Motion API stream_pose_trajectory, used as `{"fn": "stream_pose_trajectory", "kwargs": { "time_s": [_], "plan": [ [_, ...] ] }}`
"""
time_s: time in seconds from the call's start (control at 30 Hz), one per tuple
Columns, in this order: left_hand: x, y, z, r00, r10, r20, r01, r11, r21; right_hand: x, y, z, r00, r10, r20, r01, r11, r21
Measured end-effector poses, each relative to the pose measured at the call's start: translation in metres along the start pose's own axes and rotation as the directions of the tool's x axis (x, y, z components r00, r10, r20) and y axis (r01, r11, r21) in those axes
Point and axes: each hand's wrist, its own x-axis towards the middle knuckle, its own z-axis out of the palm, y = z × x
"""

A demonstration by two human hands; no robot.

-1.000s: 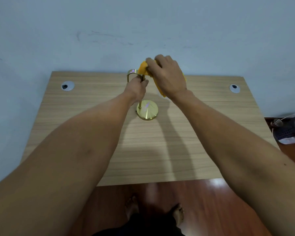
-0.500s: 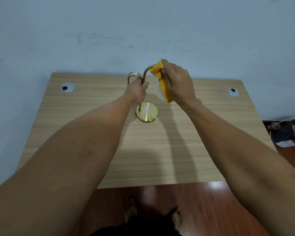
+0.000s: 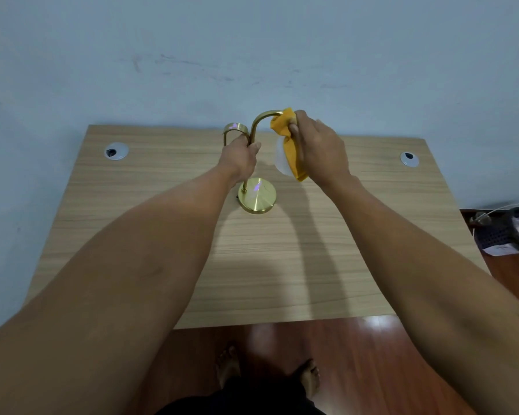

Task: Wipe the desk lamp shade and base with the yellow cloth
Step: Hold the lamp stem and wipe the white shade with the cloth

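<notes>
A brass desk lamp stands mid-table on a round gold base (image 3: 257, 196). Its curved arm (image 3: 259, 121) arches to the right and carries a white globe shade (image 3: 281, 158). My left hand (image 3: 240, 157) is shut around the upright stem just below the bend. My right hand (image 3: 318, 151) grips the yellow cloth (image 3: 291, 145), which is pressed against the right side of the shade and drapes down over it. Most of the shade is hidden behind the cloth and my right hand. A second short brass loop (image 3: 234, 130) rises behind my left hand.
The wooden desk (image 3: 150, 223) stands against a pale blue wall, with a cable grommet at the back left (image 3: 116, 151) and another at the back right (image 3: 409, 158). A dark basket with papers (image 3: 510, 232) sits on the red floor to the right. My bare feet show below the desk's front edge.
My right hand has slid the yellow cloth from the top of the arm to the right and down onto the shade. The arm is now uncovered. My left hand has kept its hold on the stem.
</notes>
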Motion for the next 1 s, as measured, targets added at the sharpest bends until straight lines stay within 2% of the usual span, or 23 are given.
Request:
{"fn": "stream_pose_trajectory", "kwargs": {
  "time_s": [0.13, 0.23, 0.33, 0.47, 0.53, 0.63, 0.7, 0.8, 0.9, 0.97, 1.0],
  "plan": [
    [0.000, -0.001, 0.001, 1.000, -0.002, -0.003, 0.002, 1.000, 0.022, 0.012, -0.011, 0.003, 0.999, 0.013, -0.029, -0.014, 0.999, -0.034],
    [-0.001, 0.001, 0.003, 1.000, 0.006, -0.015, -0.005, 0.999, 0.036, 0.026, -0.016, 0.002, 0.997, -0.078, -0.017, 0.077, 0.994, -0.081],
    [0.000, 0.001, 0.004, 1.000, 0.004, -0.028, -0.003, 1.000, 0.011, 0.041, -0.022, 0.002, 0.965, -0.247, 0.091, 0.257, 0.959, -0.117],
    [-0.001, 0.000, 0.002, 1.000, 0.011, -0.018, -0.011, 0.999, 0.039, 0.049, -0.011, -0.007, 0.912, -0.344, 0.222, 0.361, 0.932, -0.040],
    [-0.001, 0.000, 0.002, 1.000, 0.013, -0.018, -0.012, 0.999, 0.033, 0.041, 0.001, -0.013, 0.936, -0.295, 0.194, 0.297, 0.955, 0.021],
    [-0.002, 0.001, 0.002, 1.000, 0.012, -0.019, -0.011, 0.999, 0.050, 0.029, 0.007, -0.015, 0.989, -0.125, 0.080, 0.113, 0.983, 0.143],
    [-0.002, 0.001, 0.002, 1.000, 0.012, -0.019, -0.011, 0.999, 0.053, 0.023, 0.007, -0.014, 0.995, -0.097, 0.036, 0.084, 0.960, 0.267],
    [-0.003, 0.002, 0.003, 1.000, 0.005, -0.014, -0.004, 0.999, 0.045, 0.017, 0.009, -0.019, 0.997, -0.039, 0.073, 0.007, 0.918, 0.397],
    [-0.005, 0.002, 0.002, 1.000, 0.000, -0.012, 0.000, 0.999, 0.034, 0.008, 0.010, -0.025, 0.990, 0.013, 0.143, -0.067, 0.923, 0.378],
    [-0.004, 0.001, 0.001, 1.000, 0.001, -0.011, -0.001, 1.000, 0.029, 0.004, 0.012, -0.026, 0.984, 0.158, 0.082, -0.178, 0.877, 0.446],
    [-0.004, 0.001, 0.001, 1.000, 0.002, -0.008, -0.002, 1.000, 0.024, 0.005, 0.014, -0.027, 0.949, 0.314, 0.026, -0.283, 0.812, 0.510]
  ]
}}
